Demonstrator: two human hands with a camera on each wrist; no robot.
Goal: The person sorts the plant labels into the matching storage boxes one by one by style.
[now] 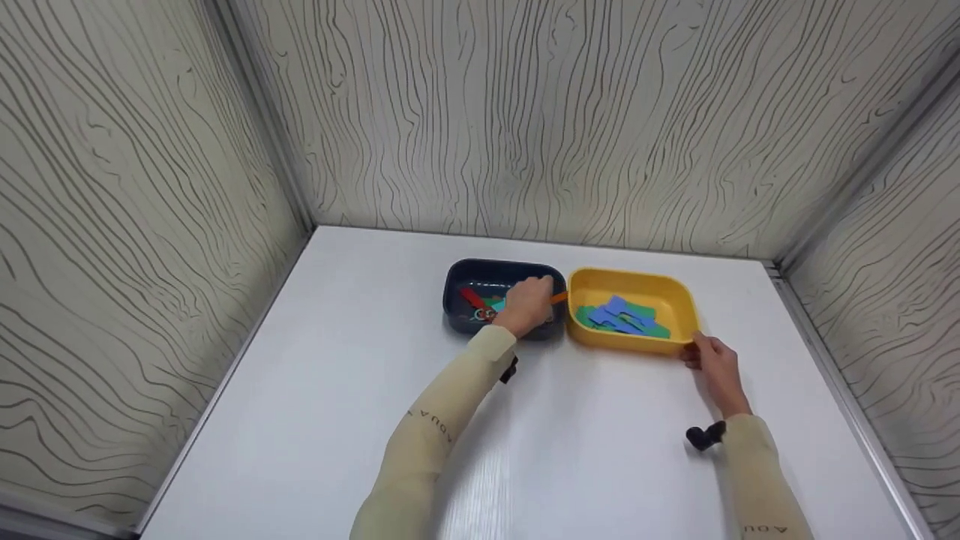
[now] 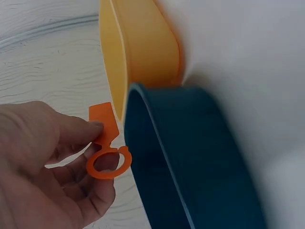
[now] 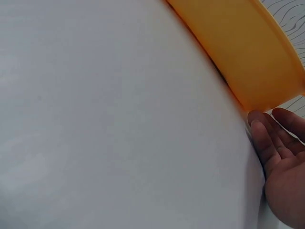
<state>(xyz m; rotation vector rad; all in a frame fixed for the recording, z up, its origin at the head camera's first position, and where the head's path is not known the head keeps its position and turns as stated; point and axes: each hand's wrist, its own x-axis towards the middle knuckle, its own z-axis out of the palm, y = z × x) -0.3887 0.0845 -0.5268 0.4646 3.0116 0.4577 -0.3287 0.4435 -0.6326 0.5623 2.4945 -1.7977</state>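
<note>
My left hand (image 1: pixel 527 304) is above the dark blue bin (image 1: pixel 504 264), near the side that meets the yellow bin (image 1: pixel 634 343). Between thumb and fingers it pinches an orange flat plastic hanging tag (image 2: pixel 103 121), whose split ring points away from the yellow bin. Inside the blue bin lie a red tag (image 1: pixel 472 298) and other pieces, partly hidden by the hand. Blue tags (image 1: pixel 616 306) and green tags (image 1: pixel 660 330) are piled in the yellow bin. My right hand (image 1: pixel 720 369) touches that bin's near right corner with relaxed fingers (image 3: pixel 265 138).
Both bins stand side by side on a white table (image 1: pixel 570 442), toward its back edge. Wood-grain patterned panels (image 1: pixel 510 127) enclose the table at the back, left and right.
</note>
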